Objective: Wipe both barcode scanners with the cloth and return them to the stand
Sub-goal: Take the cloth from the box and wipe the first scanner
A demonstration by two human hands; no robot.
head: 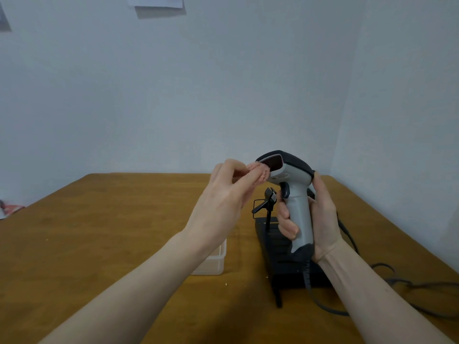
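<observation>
Clear plastic container (211, 261) on brown desk (99, 244), black stand (278, 252) beside it. Right hand (320, 219), fingers wrapped round grey barcode scanner (293, 194) handle, upright above stand. Left hand (223, 197) pinching pink cloth (259, 171) against scanner window.

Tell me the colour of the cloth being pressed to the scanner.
Pink, the cloth, clearest in the head view.

Scanner (289, 192) held above stand (285, 254) on table (99, 244); clear tub (213, 259) left of stand, cable (397, 281) right.
</observation>
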